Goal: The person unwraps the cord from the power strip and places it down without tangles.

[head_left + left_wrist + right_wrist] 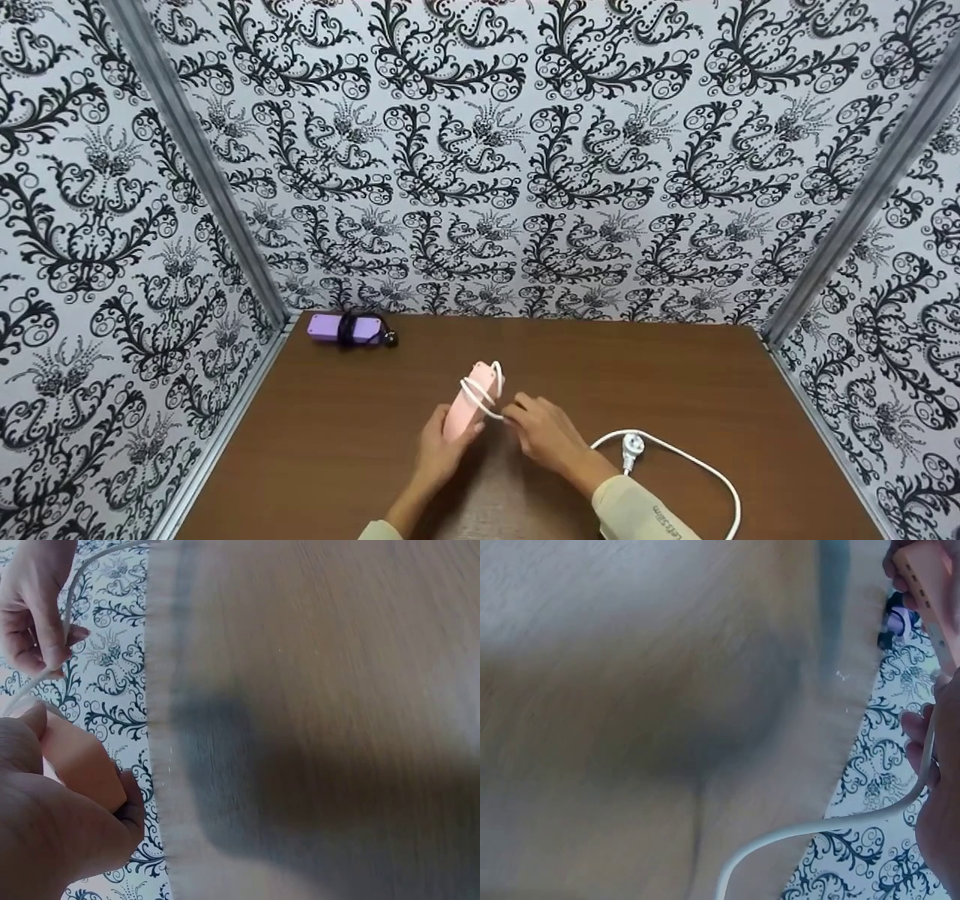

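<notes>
A pink power strip (pixel 466 411) is held tilted above the table in my left hand (pixel 441 450), thumb across its near end. White cord (pixel 480 405) loops round the strip's far half. Just right of it, my right hand (pixel 546 433) pinches that cord between thumb and fingers. From there the cord (pixel 832 823) hangs down in the right wrist view. On the table its loose length curves to the right, with a white plug (pixel 633 445) beside my right forearm. The left wrist view shows the strip's smooth pink side (pixel 81 765) within the left hand's grip.
A purple power strip (pixel 346 329) wrapped in black cord lies at the back left corner of the brown table (pixel 645 375). Patterned walls (pixel 487 165) with grey metal corner posts (pixel 217 187) enclose the table at the back and sides.
</notes>
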### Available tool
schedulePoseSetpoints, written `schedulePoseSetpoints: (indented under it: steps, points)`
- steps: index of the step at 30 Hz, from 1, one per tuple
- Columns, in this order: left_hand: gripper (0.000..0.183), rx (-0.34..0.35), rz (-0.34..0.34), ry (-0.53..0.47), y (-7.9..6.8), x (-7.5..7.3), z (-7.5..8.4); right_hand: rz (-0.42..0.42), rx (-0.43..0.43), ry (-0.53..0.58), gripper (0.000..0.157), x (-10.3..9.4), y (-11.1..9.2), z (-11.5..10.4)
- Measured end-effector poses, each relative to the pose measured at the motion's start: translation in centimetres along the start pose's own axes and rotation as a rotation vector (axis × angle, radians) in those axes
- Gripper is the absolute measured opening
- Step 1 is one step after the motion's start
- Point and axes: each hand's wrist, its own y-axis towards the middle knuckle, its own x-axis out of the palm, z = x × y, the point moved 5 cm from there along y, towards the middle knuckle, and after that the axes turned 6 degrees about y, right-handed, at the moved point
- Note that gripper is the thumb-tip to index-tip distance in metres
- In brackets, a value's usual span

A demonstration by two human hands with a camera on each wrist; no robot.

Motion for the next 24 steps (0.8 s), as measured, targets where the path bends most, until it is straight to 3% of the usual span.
schedulePoseSetpoints:
  steps: [7,14,24]
  points:
    - [0.048,-0.019,-0.009,0.086,0.0,0.2,-0.3,0.028,0.019,0.026,0.01,-1.4,0.7,1.0]
    - [0.049,-0.024,-0.005,0.09,-0.2,0.2,-0.1,0.044,0.117,0.046,0.009,-2.4,1.4,1.6]
    - [0.05,-0.008,0.02,0.137,0.0,0.1,0.0,0.073,0.153,0.018,0.009,-2.7,1.7,1.9]
